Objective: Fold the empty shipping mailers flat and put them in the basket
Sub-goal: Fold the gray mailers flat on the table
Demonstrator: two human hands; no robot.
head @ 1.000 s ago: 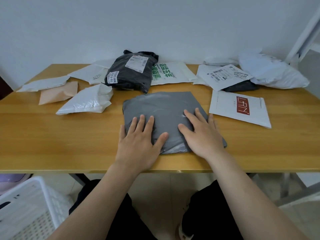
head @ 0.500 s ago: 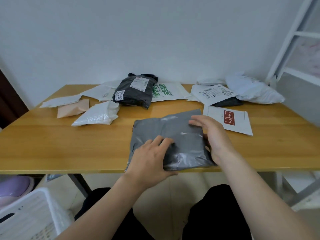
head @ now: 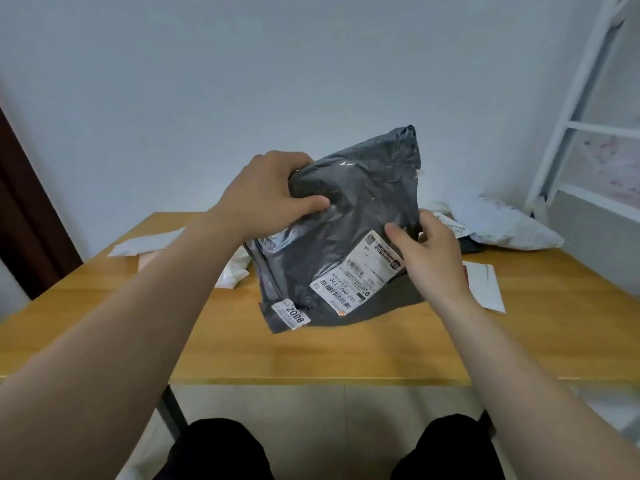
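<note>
Above the bench [head: 311, 351], the left hand [head: 263, 195] fingers [head: 311, 202] grip the grey mailer [head: 346, 220] by its top; the right hand [head: 433, 261] pinches its side at the shipping label [head: 356, 271].

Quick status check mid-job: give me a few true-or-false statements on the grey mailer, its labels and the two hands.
1. The left hand and the right hand both hold the grey mailer. True.
2. The grey mailer lies flat on the table. False: it is held up in the air.
3. A sticker reading 2008 sits near its lower left corner. True.
4. The shipping label faces away from the camera. False: it faces the camera.
</note>
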